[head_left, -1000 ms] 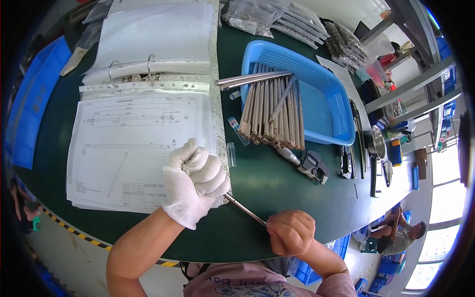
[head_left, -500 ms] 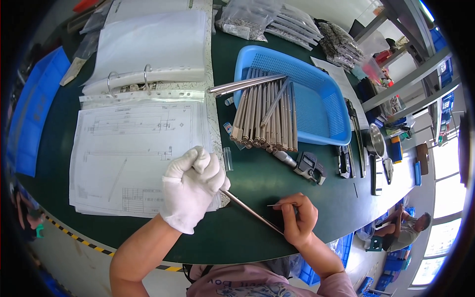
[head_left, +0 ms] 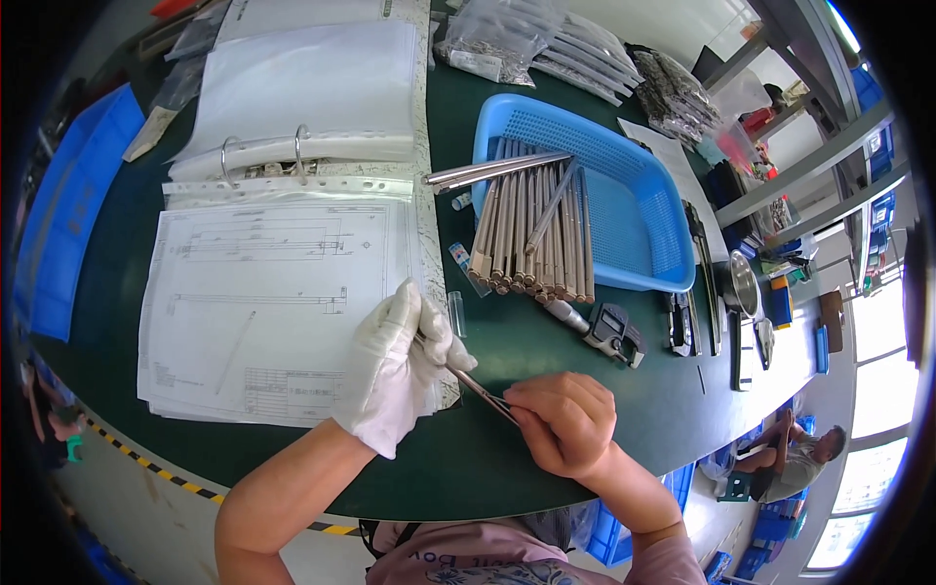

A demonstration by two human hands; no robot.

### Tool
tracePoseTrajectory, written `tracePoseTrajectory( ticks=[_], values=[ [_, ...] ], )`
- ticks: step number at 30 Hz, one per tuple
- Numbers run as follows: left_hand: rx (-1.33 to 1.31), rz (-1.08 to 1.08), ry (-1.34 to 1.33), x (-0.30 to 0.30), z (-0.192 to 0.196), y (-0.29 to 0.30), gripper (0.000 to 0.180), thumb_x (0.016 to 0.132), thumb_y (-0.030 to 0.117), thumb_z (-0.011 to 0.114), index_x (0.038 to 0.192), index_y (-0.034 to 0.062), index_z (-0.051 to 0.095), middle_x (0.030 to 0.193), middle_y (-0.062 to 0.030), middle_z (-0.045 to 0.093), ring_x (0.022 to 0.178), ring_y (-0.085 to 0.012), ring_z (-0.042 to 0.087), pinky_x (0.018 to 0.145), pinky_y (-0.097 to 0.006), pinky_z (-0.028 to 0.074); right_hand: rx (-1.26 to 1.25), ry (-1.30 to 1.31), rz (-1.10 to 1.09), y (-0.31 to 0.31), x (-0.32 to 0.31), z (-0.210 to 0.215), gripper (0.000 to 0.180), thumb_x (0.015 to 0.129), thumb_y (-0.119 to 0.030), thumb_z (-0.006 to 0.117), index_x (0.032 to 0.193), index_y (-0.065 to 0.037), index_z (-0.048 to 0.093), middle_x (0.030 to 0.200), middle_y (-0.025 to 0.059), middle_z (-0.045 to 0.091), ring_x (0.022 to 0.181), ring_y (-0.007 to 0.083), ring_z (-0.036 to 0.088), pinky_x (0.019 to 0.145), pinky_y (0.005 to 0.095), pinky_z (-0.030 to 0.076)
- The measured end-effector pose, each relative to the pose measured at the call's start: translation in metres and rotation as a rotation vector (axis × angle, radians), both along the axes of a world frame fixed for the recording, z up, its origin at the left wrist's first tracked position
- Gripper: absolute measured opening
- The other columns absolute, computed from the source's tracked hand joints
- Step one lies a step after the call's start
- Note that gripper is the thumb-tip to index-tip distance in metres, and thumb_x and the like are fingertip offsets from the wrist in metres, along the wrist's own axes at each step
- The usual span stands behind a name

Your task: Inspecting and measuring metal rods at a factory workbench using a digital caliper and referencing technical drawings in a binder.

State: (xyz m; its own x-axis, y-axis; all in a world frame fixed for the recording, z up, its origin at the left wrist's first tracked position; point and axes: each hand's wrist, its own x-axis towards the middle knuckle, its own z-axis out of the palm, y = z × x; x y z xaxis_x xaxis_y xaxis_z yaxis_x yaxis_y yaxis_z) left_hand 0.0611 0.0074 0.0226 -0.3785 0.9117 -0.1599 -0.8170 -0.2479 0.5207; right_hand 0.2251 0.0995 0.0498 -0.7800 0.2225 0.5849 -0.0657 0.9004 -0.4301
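Observation:
My left hand [head_left: 398, 369], in a white glove, grips one end of a thin metal rod [head_left: 480, 389] over the green table's near edge. My bare right hand [head_left: 563, 421] is closed around the rod's other end, fingers curled over it. The rod runs diagonally between the two hands, low above the table. The gloved hand rests partly on the lower right corner of a technical drawing sheet [head_left: 263, 312].
A blue basket [head_left: 634, 195] with several metal rods [head_left: 531, 229] stands beyond the hands. A micrometer [head_left: 609, 327] and dark tools lie to its right. An open ring binder [head_left: 292, 117] and bagged parts [head_left: 546, 44] sit at the back. Another person sits far right.
My right hand has slid up along the rod toward my left hand and closed over it; less of the rod now shows between the hands.

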Motion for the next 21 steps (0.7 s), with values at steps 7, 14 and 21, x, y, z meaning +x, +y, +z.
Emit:
tracePoseTrajectory(
  ticks=[7, 14, 21],
  values=[
    [-0.084, 0.001, 0.002, 0.001, -0.002, 0.002, 0.04, 0.097, 0.036, 0.033, 0.074, 0.0076, 0.049, 0.061, -0.0016, 0.044, 0.062, -0.0157, 0.055, 0.065, -0.029, 0.047, -0.008, -0.023, -0.003, 0.002, -0.004, -0.001, 0.018, 0.067, 0.0, 0.067, 0.083, -0.003, 0.059, 0.072, 0.0078, 0.062, 0.059, 0.0225, 0.061, 0.052, 0.0297, 0.047],
    [-0.073, 0.015, -0.037, 0.002, 0.004, 0.002, 0.039, 0.096, 0.04, 0.034, 0.072, 0.0113, 0.042, 0.063, 0.0, 0.037, 0.059, -0.0159, 0.047, 0.066, -0.031, 0.044, 0.034, -0.035, 0.001, 0.001, -0.007, 0.0, 0.017, 0.067, 0.0, 0.067, 0.081, -0.003, 0.058, 0.071, 0.0077, 0.061, 0.059, 0.0224, 0.06, 0.051, 0.0298, 0.047],
    [-0.042, -0.026, -0.097, 0.001, 0.0, 0.001, 0.038, 0.095, 0.044, 0.036, 0.071, 0.0147, 0.036, 0.063, 0.0012, 0.031, 0.059, -0.0166, 0.042, 0.072, -0.038, 0.042, 0.272, -0.025, -0.008, -0.008, -0.012, 0.003, 0.018, 0.065, -0.002, 0.067, 0.081, -0.004, 0.058, 0.069, 0.0052, 0.059, 0.055, 0.0195, 0.058, 0.048, 0.0282, 0.045]
  ],
)
